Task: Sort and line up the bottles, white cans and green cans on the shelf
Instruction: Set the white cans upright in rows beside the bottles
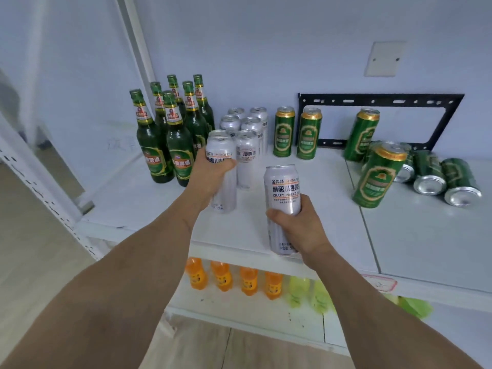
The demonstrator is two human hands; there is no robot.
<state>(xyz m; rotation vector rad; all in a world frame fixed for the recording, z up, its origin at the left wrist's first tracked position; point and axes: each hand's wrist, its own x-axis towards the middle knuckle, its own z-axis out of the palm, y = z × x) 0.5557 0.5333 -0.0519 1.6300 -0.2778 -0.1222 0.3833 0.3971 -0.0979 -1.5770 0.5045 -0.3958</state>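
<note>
Both forearms are bare, no sleeves, watch or rings visible.

Below where we are gripping, orange bottles (221, 279) and yellow-green bottles (308, 291) are standing on the lower level. Up and right of it, a black bracket (380, 98) and a blank wall plate (384, 59) are sitting against the wall.

The tall white metal can (283, 193) in the right hand (298, 225) looks satin-smooth; left of the left hand (210, 174), dark green glass bottles (165, 139) shine glossy. The white painted shelf board (332, 209) beneath looks matt.
</note>
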